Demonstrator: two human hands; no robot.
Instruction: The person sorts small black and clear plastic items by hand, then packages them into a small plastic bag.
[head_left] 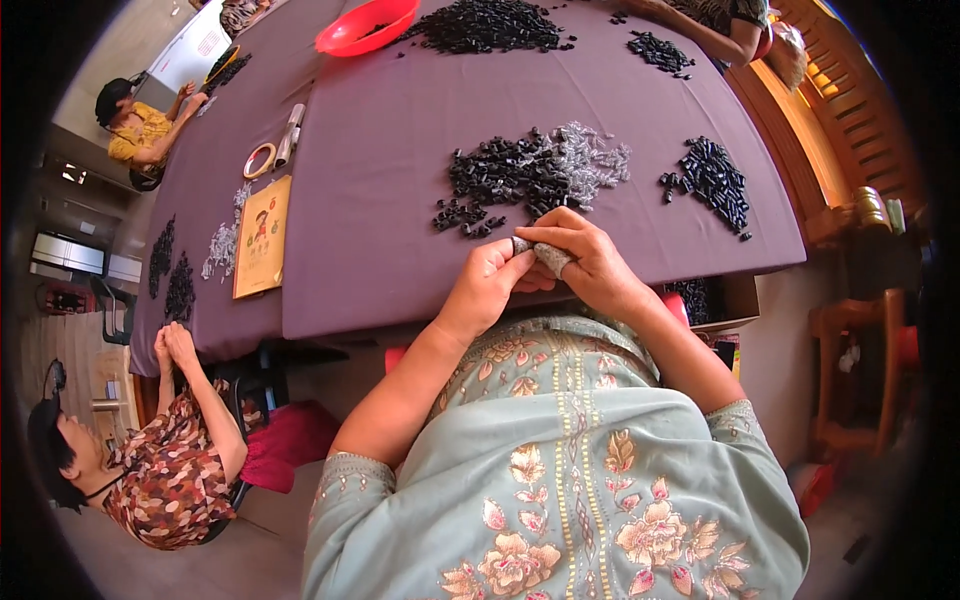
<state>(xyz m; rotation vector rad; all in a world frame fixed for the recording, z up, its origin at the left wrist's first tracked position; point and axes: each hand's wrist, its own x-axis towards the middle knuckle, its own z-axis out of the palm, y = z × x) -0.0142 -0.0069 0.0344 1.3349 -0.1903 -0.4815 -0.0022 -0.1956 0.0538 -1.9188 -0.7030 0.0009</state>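
My left hand (485,280) and my right hand (595,268) meet at the table's near edge, fingers pinched together. Grey wraps (552,261) cover some of the fingertips. Whatever small piece is between them is hidden by the fingers. Just beyond lies a pile of small black cylindrical pieces (500,172). Small clear plastic pieces (592,158) are heaped against its right side. Farther right is another group of black pieces (712,185), longer in shape than those in the middle pile.
A purple cloth covers the table (380,200). On it are a yellow booklet (263,238), a tape roll (259,160), a red bowl (367,28) and a large black heap (488,25). Co-workers sit along the left side; another person's arm (700,35) reaches in at far right.
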